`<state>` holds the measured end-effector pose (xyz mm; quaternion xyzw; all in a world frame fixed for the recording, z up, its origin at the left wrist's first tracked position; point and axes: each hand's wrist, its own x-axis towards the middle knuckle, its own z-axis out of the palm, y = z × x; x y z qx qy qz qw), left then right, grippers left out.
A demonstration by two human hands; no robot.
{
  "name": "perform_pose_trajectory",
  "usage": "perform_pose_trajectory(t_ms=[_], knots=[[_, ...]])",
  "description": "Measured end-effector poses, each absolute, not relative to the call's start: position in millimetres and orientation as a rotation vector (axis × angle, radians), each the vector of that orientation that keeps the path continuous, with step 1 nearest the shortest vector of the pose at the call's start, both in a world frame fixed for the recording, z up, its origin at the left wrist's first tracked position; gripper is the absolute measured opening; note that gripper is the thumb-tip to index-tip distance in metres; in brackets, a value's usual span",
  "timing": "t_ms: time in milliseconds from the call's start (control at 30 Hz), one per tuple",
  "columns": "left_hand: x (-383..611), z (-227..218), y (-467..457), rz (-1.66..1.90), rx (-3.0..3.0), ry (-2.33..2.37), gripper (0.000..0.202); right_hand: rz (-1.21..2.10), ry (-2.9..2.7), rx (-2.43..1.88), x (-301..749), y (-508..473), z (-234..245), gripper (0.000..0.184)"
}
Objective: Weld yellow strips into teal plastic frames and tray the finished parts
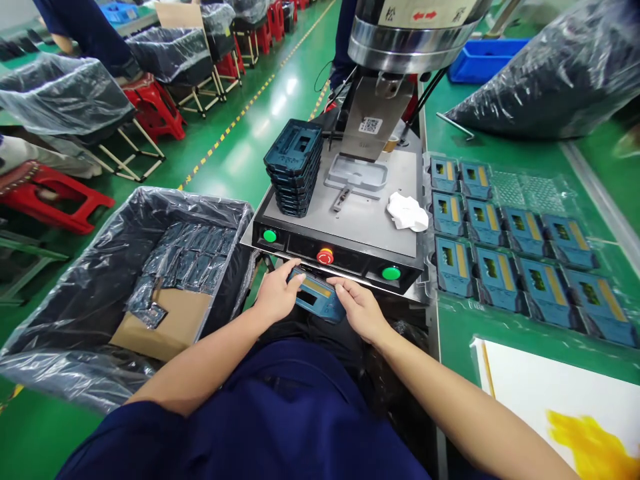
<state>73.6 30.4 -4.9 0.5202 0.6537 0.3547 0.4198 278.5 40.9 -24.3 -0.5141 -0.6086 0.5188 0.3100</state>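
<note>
My left hand [278, 291] and my right hand [359, 308] both grip one flat blue plastic part with a yellow strip [317, 295], held just below the front edge of the press machine [350, 227]. The part lies between the two hands, fingers curled over its ends. A stack of dark blue frames [295, 167] stands on the machine's plate at the left. A grey nest fixture [357, 175] sits under the press head [410, 33]. A white cloth [407, 212] lies on the plate at the right.
A clear tray [525, 193] on the green bench at the right holds several blue parts. A plastic-lined box [125, 287] at the left holds dark parts and cardboard. The machine front has two green buttons and a red stop button [325, 256]. Red stools and lined bins stand across the aisle.
</note>
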Motion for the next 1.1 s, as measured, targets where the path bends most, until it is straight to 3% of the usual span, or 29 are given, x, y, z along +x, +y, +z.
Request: perform_pose_trajectory(t_ms=[167,300,767,967,1100], knots=[[71.6,-5.3,31.0,1.0,0.901,1.449,0.04,1.738,-1.216,-1.305,276.2,39.8,-22.2,0.048],[71.9,2.1,32.1,1.01,0.706,1.385,0.044,1.82,-1.071,-1.285,275.0,39.3,-14.0,0.048],[76.3,5.1,31.7,0.924,0.805,1.442,0.048,1.786,-1.135,-1.313,278.5,35.4,-17.1,0.046],[81.4,10.9,26.8,0.769,1.386,1.865,0.08,1.416,-1.602,-1.378,271.7,27.2,-7.5,0.039],[78.4,4.1,28.7,0.822,1.346,1.76,0.04,1.421,-1.576,-1.39,274.6,27.0,-9.5,0.04]])
